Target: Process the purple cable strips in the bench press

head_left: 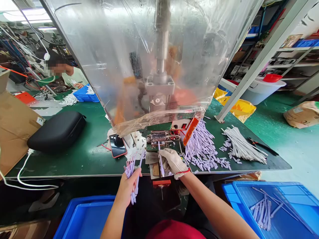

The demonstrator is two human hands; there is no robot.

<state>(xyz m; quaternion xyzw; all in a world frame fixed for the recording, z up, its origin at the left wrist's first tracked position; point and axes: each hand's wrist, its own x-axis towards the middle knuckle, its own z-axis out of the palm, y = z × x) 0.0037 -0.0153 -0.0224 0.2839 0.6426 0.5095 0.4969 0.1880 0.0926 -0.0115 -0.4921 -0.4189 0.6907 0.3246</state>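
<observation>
My bare left hand (130,183) is closed round a bundle of thin lilac strips (130,167), their ends sticking out above and below the fist. On my right hand (173,161) is a white knit glove with a red cuff edge. Its fingers pinch one lilac strip (161,167), whose far end reaches the small metal fixture (159,136) of the press. Above the fixture stands the press cylinder (159,89), behind a clear plastic shield (119,59). A heap of lilac strips (200,142) lies to the right of my gloved hand.
White strips (245,146) and black-handled pliers (264,146) lie at the right. A phone (117,145) and a black case (58,129) rest on the left. Blue bins (87,217) stand below the table edge. Across the table sits another person (74,78) near a blue tray (86,96).
</observation>
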